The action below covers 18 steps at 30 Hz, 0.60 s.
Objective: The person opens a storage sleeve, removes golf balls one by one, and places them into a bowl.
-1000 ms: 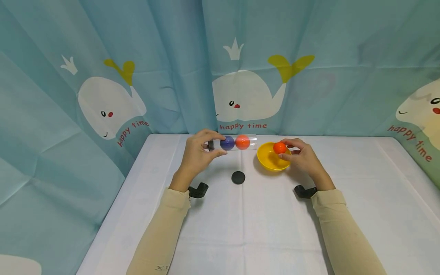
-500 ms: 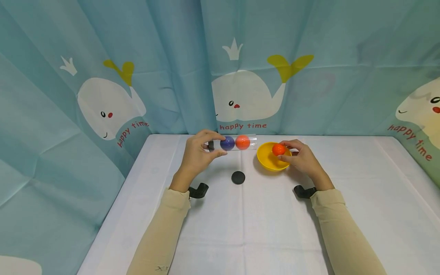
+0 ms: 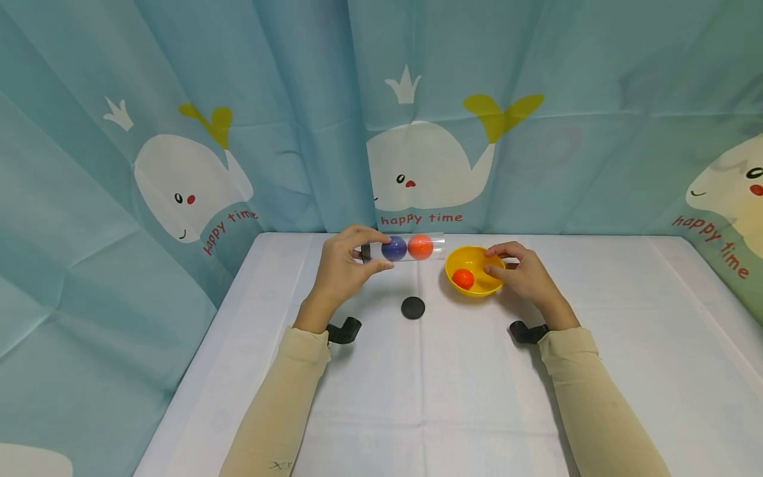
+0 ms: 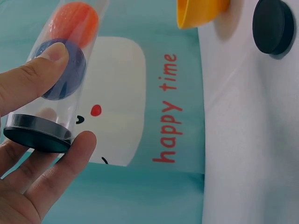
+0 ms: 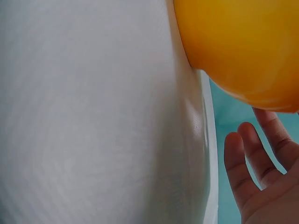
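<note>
My left hand [image 3: 346, 265] grips a clear plastic tube [image 3: 438, 247] lying sideways, its black end cap [image 4: 39, 133] toward the palm. Inside the tube sit a blue ball [image 3: 394, 249] and an orange ball [image 3: 420, 246], side by side. In the left wrist view the thumb presses over the blue ball. A yellow bowl [image 3: 481, 266] stands right of the tube, with another orange ball [image 3: 463, 279] at its near-left inside. My right hand [image 3: 529, 273] is at the bowl's right rim, thumb and a fingertip reaching over it, apart and with nothing between them.
A round black cap [image 3: 413, 308] lies on the white-covered table [image 3: 417, 384] in front of the tube and bowl. A blue curtain [image 3: 322, 152] with whale prints hangs along the back and left edges. Black wrist mounts sit on both wrists.
The orange ball has left my right hand's fingers and moved down and left into the yellow bowl. My left hand and the tube have stayed in place.
</note>
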Available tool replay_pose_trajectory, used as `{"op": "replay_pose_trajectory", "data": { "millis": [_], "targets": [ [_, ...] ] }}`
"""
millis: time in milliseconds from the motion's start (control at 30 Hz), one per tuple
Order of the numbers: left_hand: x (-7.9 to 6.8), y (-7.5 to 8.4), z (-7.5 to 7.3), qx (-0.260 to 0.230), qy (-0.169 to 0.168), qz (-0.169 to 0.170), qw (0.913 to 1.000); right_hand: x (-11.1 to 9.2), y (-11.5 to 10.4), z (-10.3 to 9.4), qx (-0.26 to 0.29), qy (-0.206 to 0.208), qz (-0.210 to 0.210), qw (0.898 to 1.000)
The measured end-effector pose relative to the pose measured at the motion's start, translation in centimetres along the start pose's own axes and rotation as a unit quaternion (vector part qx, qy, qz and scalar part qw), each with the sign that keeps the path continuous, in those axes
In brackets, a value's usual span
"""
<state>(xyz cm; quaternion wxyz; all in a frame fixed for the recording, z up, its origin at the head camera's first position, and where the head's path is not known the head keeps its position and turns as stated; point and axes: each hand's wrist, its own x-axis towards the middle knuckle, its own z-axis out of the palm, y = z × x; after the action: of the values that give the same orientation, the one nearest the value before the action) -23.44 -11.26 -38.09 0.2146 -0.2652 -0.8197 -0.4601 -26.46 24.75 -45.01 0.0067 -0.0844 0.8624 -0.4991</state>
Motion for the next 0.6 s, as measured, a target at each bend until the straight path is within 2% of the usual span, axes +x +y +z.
{"op": "replay_pose_trajectory", "data": {
  "millis": [267,600],
  "targets": [
    [0.1,0.0,-0.1,0.005,0.0,0.005,1.0,0.1,0.1,-0.2,0.003,-0.005,0.012,1.0],
    [0.0,0.0,-0.1,-0.002,-0.004,0.0,1.0,0.1,-1.0,-0.5,-0.011,0.006,0.01,1.0]
  ]
}}
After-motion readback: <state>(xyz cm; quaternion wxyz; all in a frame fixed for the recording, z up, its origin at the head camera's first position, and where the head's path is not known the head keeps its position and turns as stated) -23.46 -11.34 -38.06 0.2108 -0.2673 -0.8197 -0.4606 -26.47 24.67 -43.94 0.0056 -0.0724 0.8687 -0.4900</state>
